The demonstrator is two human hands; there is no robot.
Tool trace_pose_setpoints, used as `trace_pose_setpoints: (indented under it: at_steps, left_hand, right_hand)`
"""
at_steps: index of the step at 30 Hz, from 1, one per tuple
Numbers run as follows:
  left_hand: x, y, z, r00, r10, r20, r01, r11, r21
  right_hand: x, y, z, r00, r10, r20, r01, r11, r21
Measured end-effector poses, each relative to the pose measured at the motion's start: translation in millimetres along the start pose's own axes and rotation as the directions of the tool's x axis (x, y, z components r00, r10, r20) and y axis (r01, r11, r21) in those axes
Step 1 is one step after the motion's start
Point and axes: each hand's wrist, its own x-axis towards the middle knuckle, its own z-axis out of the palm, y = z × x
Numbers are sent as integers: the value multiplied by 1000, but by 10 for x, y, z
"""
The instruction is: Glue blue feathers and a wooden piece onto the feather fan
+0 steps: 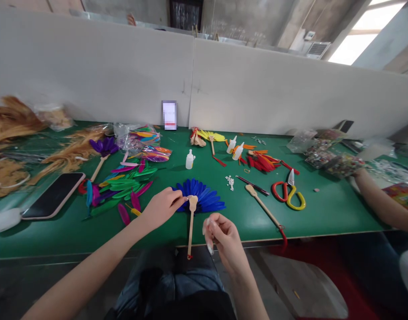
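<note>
A blue feather fan (208,198) with a pale wooden handle (191,229) lies at the table's front edge, its handle overhanging the edge and a red cord at its tip. My left hand (165,206) reaches in from the left, fingers closed at the fan's left side, fingertips against the wooden head (193,203). Just right of the handle, above the table edge, my right hand (222,238) is curled with thumb and fingertips together; whatever they hold, if anything, is too small to make out. A small white glue bottle (189,160) stands behind the fan.
Loose coloured feathers (127,182) and a phone (55,195) lie left. To the right are tweezers (253,186), white bits (229,182), a bare wooden handle (264,206), scissors (288,193) and red feathers (262,162). A co-worker's arm (380,200) rests at far right.
</note>
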Motion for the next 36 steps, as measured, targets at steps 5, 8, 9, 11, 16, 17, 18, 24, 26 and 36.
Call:
trace_pose_setpoints:
  at_steps: [5, 8, 9, 11, 16, 17, 18, 24, 26, 36]
  left_hand:
    - [-2, 6, -7, 1000, 8, 0, -8, 1000, 3]
    - [6, 13, -8, 1000, 6, -4, -6, 1000, 9]
    - [9, 15, -7, 1000, 1, -2, -1, 1000, 10]
    - [14, 16, -1, 1000, -10, 0, 10, 1000, 7]
    - [14, 14, 6, 1000, -4, 4, 4, 1000, -2]
    - [14, 14, 5, 1000, -4, 7, 4, 1000, -3]
    - [14, 13, 4, 1000, -5, 8, 5, 1000, -5]
    - [20, 5, 5, 1000, 6, 10, -6, 1000, 2]
    - [20, 5, 6, 1000, 4, 5, -4, 1000, 3]
    - [25, 25, -1, 1000, 13, -6, -13, 1000, -12]
  right_hand:
    - [-12, -4, 9, 1000, 21, -1, -21, 999, -26]
    - [-18, -15, 5, 1000, 21, 7, -21, 999, -35]
    - [-19, -16, -1, 1000, 20, 10, -20, 999, -31]
    - [-19, -10, -15, 1000, 20, 19, -19, 1000, -22]
    - [-23, 9, -14, 1000, 10, 4, -10, 999, -33]
    - [-24, 6, -8, 1000, 7, 3, -7, 999, -42]
    - [-26, 2, -2, 1000, 6, 7, -6, 999, -52]
    - [-38, -28, 6, 999, 27, 34, -24, 996, -90]
    - [-44, -27, 4, 999, 33, 40, -29, 995, -90]
    - [-46, -20, 22, 1000, -13, 21, 17, 986, -167]
